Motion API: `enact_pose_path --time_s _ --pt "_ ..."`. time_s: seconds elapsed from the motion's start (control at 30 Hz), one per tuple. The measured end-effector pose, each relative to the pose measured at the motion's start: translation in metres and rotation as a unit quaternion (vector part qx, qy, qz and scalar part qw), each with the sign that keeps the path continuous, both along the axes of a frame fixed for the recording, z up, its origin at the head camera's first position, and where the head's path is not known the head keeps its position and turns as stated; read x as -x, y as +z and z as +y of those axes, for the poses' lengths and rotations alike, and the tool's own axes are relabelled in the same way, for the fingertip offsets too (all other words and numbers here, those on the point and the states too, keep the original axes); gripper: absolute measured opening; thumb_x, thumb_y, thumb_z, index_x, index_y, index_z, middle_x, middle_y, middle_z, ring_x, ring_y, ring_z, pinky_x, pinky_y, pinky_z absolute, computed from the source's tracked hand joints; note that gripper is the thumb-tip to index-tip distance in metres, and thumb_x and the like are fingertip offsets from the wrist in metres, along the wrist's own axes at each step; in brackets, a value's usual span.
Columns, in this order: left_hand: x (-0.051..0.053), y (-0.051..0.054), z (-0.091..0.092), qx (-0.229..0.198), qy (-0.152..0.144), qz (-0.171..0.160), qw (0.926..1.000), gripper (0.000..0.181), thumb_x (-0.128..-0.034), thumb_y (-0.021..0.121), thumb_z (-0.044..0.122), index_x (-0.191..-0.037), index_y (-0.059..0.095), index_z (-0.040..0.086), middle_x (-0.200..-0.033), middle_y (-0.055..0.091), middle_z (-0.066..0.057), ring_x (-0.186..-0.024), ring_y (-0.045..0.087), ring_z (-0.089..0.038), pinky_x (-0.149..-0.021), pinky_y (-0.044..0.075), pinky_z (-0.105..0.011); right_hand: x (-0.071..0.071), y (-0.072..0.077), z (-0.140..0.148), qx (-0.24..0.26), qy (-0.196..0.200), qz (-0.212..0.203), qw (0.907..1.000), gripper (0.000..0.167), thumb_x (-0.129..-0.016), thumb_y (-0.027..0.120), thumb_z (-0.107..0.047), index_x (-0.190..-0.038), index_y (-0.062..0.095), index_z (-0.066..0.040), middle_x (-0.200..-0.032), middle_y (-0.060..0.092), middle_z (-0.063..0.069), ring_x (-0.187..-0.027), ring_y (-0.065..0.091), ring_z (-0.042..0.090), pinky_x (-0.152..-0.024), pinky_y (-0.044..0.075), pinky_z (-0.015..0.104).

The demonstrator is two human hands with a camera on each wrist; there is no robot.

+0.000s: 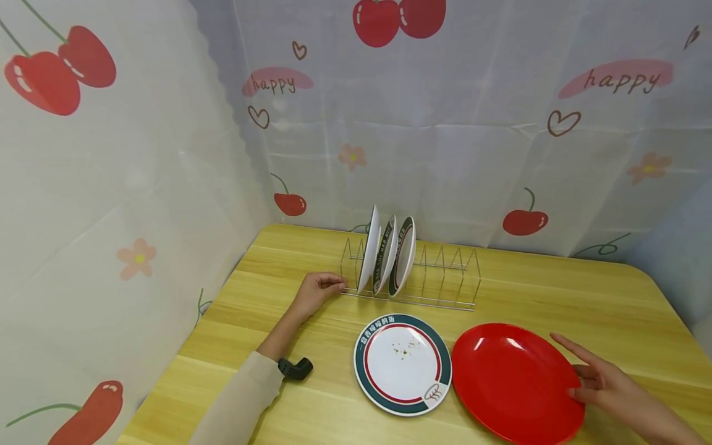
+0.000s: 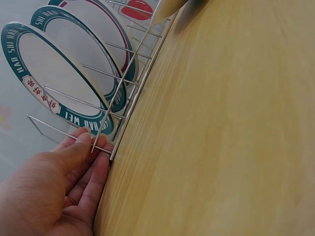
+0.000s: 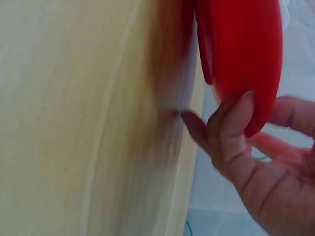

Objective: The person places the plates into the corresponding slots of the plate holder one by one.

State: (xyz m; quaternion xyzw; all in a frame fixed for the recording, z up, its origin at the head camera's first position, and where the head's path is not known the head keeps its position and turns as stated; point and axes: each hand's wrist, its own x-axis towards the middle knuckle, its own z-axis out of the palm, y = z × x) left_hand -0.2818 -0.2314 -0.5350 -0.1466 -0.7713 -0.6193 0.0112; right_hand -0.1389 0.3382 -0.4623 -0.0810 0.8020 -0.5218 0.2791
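Note:
A wire rack (image 1: 434,303) holds three upright plates (image 1: 403,256) toward its left side. My left hand (image 1: 316,293) pinches the rack's front left corner; in the left wrist view the thumb and fingers (image 2: 81,169) close round the wire beside the nearest plate (image 2: 54,73). At the right, my right hand (image 1: 606,384) grips the edge of a red plate (image 1: 517,383), thumb on top and fingers below. In the right wrist view the red plate (image 3: 246,54) is tilted, its rim between thumb and fingers, with its underside off the table.
A white plate with a green rim and small food bits (image 1: 403,364) lies flat in front of the rack, just left of the red plate. Behind the wooden table (image 1: 311,395) and along its left side hangs a printed curtain (image 1: 434,167).

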Motion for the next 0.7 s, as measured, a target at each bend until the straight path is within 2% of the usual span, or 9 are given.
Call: enact_pose_path --time_s 0.07,0.1,0.23,0.37,0.47,0.57,0.7 --pt "0.000 0.000 0.000 0.000 0.000 0.000 1.0000 0.017 -0.0940 0.072 0.005 -0.107 0.076 -0.005 -0.108 0.074 -0.020 -0.096 0.074 -0.028 -0.081 0.061 -0.030 0.001 0.001 0.002 0.040 0.014 -0.031 0.9986 0.086 -0.098 0.060 0.000 -0.149 0.028 -0.061 -0.135 0.054 0.029 -0.105 0.066 0.023 -0.082 0.062 0.046" --pt "0.000 0.000 0.000 -0.001 0.000 0.000 1.0000 0.018 -0.0940 0.072 0.005 -0.108 0.076 -0.005 -0.108 0.074 -0.021 -0.096 0.073 -0.029 -0.081 0.061 -0.030 0.001 0.002 0.003 0.060 0.021 -0.046 0.9969 0.081 -0.099 0.057 0.001 -0.142 0.035 -0.064 -0.135 0.057 0.022 -0.106 0.066 0.023 -0.083 0.061 0.048" --pt "0.000 0.000 0.000 -0.008 -0.001 -0.003 1.0000 0.018 -0.0939 0.072 0.006 -0.108 0.076 -0.006 -0.108 0.074 -0.021 -0.096 0.074 -0.026 -0.081 0.061 -0.029 0.000 0.003 0.003 0.124 0.028 -0.095 0.9873 0.070 -0.101 0.049 0.004 -0.131 0.049 -0.059 -0.134 0.058 -0.003 -0.108 0.065 0.026 -0.087 0.059 0.052" --pt "0.001 0.000 0.000 -0.010 -0.002 0.000 0.9999 0.018 -0.0938 0.073 0.007 -0.107 0.076 -0.004 -0.107 0.075 -0.017 -0.095 0.074 -0.020 -0.081 0.061 -0.028 0.001 0.005 0.000 0.163 0.036 -0.114 0.9794 0.070 -0.103 0.042 0.005 -0.136 0.049 -0.056 -0.132 0.055 -0.013 -0.112 0.063 0.026 -0.089 0.058 0.054" --pt "0.001 0.000 0.000 -0.006 -0.002 0.007 1.0000 0.016 -0.0937 0.073 0.007 -0.106 0.077 -0.002 -0.106 0.076 -0.014 -0.094 0.074 -0.019 -0.081 0.061 -0.028 0.001 0.009 -0.003 0.179 0.045 -0.110 0.9767 0.071 -0.105 0.040 0.004 -0.140 0.045 -0.058 -0.130 0.054 -0.021 -0.113 0.062 0.023 -0.090 0.057 0.055" --pt "0.001 -0.001 0.000 -0.006 -0.003 0.009 0.9999 0.015 -0.0939 0.073 0.007 -0.106 0.077 -0.001 -0.105 0.076 -0.014 -0.094 0.074 -0.019 -0.081 0.061 -0.029 0.000 0.015 -0.008 0.179 0.048 -0.100 0.9775 0.072 -0.106 0.040 0.002 -0.143 0.041 -0.059 -0.130 0.051 -0.025 -0.114 0.061 0.023 -0.090 0.057 0.057" --pt "0.001 0.000 -0.001 -0.003 -0.004 0.007 1.0000 0.015 -0.0942 0.072 0.007 -0.106 0.077 -0.002 -0.105 0.076 -0.014 -0.093 0.074 -0.019 -0.081 0.061 -0.030 -0.003 0.025 -0.019 0.144 0.020 -0.087 0.9856 0.067 -0.108 0.043 -0.006 -0.149 0.030 -0.058 -0.132 0.048 -0.019 -0.114 0.059 0.026 -0.088 0.057 0.059"
